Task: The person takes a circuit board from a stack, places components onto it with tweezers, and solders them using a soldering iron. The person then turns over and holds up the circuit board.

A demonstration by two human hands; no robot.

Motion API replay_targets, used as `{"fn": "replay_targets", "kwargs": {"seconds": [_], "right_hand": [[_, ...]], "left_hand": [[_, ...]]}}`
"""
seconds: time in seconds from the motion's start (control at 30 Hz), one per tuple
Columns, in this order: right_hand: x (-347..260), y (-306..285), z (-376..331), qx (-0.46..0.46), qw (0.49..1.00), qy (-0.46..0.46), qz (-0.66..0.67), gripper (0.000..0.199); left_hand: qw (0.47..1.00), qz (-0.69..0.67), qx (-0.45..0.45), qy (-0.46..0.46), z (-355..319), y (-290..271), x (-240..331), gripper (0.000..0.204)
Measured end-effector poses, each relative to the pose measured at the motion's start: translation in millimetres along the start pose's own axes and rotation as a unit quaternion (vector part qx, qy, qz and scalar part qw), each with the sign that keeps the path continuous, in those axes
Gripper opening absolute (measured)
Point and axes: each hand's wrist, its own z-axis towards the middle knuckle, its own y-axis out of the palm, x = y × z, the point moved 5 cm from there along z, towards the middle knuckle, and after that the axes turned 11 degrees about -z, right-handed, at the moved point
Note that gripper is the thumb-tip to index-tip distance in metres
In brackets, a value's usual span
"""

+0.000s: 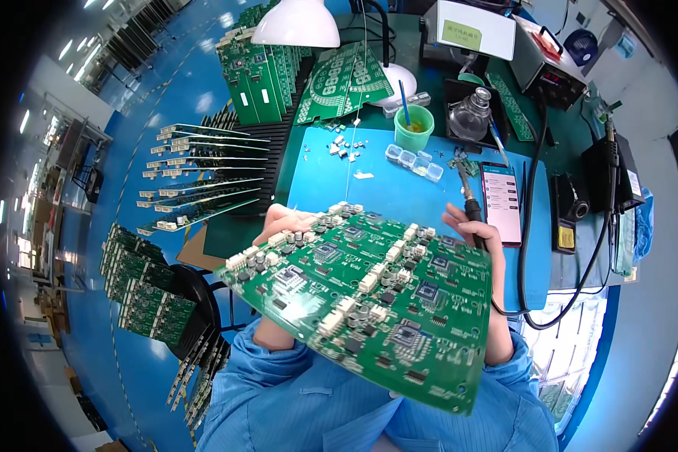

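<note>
A large green circuit board (354, 279), set with white connectors and black chips, is tilted up in front of my chest. My left hand (285, 221) grips its far left edge, with most of the fingers hidden behind it. At the far right edge, my right hand (484, 232) is closed around a soldering iron (471, 205), its tip pointing up and away from the board. Part of the right hand lies behind the board, so I cannot tell how firmly it supports that side. Below the board, both wrists show at its sides.
A blue mat (320, 169) bears loose small parts (341, 148), a green cup (413, 126) with a brush, a clear compartment box (414, 163) and a phone (502, 203). Racked boards (203, 169) stand left. A lamp (297, 24) overhangs; a glass bottle (471, 113) and cable (529, 226) are right.
</note>
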Motion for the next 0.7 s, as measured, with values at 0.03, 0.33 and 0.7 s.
{"fn": "replay_targets", "kwargs": {"seconds": [0.03,0.33,0.7], "right_hand": [[6.0,2.1,-2.6,-0.019,0.999,-0.017,0.030,0.031],[-27.3,-15.3,-7.9,0.089,0.949,-0.230,-0.197,0.021],[-42.1,-16.6,-7.5,0.123,0.904,-0.240,-0.332,0.018]], "left_hand": [[0.999,0.009,-0.014,-0.031,-2.3,-2.3,-8.7,0.030],[0.841,-0.400,0.109,-0.348,-20.1,4.0,-51.2,0.047],[0.913,-0.031,0.165,-0.372,-19.8,9.5,-38.0,0.045]]}}
